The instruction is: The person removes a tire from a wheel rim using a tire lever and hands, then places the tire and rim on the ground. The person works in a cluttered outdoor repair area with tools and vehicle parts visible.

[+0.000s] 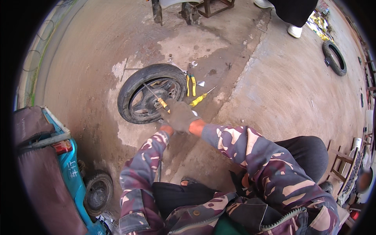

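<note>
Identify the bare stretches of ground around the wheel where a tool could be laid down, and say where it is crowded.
Free: the concrete left of the wheel, toward the blue vehicle, and the wide slab right of the ground seam, up to the loose tyre. Crowded: just right of the wheel, where pliers and a screwdriver lie, and where both gloved hands work.

Gloved right hand over left hand, screwdriver across small black wheel.
</note>
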